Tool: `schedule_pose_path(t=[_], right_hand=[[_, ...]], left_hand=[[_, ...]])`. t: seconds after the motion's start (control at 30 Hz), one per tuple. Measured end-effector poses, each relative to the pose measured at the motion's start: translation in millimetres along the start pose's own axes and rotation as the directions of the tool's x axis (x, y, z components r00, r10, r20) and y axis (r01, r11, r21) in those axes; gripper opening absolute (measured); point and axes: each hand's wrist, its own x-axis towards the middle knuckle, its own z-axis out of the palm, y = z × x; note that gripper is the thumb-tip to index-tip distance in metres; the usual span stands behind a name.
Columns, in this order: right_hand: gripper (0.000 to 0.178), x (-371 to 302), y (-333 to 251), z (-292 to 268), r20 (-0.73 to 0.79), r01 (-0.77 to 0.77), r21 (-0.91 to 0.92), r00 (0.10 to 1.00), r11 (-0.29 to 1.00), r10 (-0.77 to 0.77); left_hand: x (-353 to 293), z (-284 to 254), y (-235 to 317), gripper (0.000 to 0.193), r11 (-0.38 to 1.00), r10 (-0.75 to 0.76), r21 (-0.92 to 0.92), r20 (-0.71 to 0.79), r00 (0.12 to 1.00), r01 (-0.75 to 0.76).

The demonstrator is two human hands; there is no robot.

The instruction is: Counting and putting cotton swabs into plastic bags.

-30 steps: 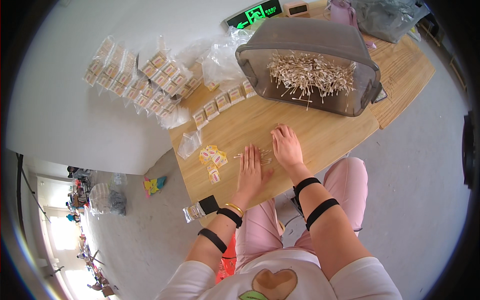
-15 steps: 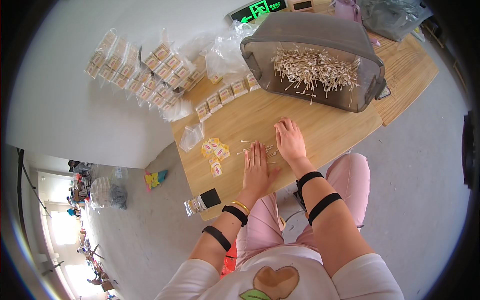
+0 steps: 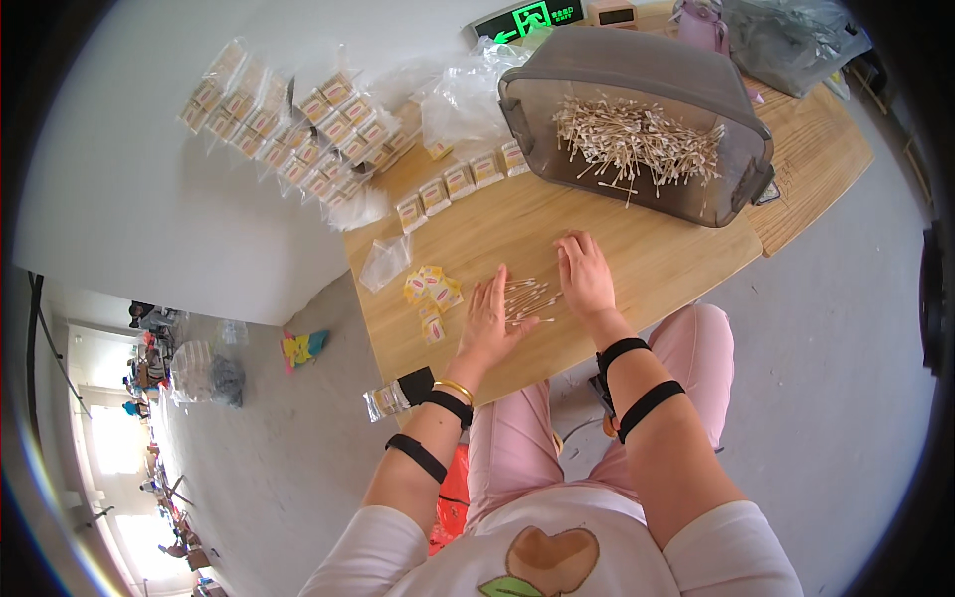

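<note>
A loose bunch of cotton swabs point(image 3: 529, 301) lies on the wooden table point(image 3: 468, 254) between my two hands. My left hand point(image 3: 485, 323) rests on edge at the swabs' left ends, its fingers stretched and thumb apart, holding nothing. On their right side is my right hand point(image 3: 585, 277), fingers loosely bent and slightly apart, with nothing visible in it; its palm side is hidden. Left of my left hand lie several yellow-and-white paper cards point(image 3: 432, 289). Toward the back right, a grey translucent bin point(image 3: 637, 65) on its side holds a big heap of cotton swabs point(image 3: 642, 144).
A row of small filled packs point(image 3: 460, 181) runs along the table's back. Bagged packs point(image 3: 269, 129) are stacked at the far left, near clear plastic bags point(image 3: 463, 104). An empty clear bag point(image 3: 386, 261) lies by the cards. A silver pack point(image 3: 386, 402) sits at the front left corner.
My left hand has shifted left and turned from lying flat over the swabs to standing at their ends, uncovering them. My right hand has barely moved. The whole view has shifted slightly.
</note>
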Motion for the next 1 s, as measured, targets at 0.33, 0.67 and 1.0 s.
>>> schedule_pose_path(t=[0.33,0.67,1.0], right_hand=[[0.023,0,2,-4,-0.028,-0.078,0.244,0.996,0.967,0.087],[0.034,-29,-35,36,0.149,-0.037,0.405,0.988,0.914,-0.026],[0.035,-21,-8,-2,0.040,-0.035,0.278,0.999,0.960,0.025]], left_hand=[[-21,2,15,0.096,0.898,-0.245,-0.420,-0.230,0.942,0.131],[-16,38,7,0.083,0.865,-0.227,-0.500,-0.314,0.922,0.043],[-26,12,16,0.105,0.993,-0.061,-0.111,-0.160,0.985,0.044]])
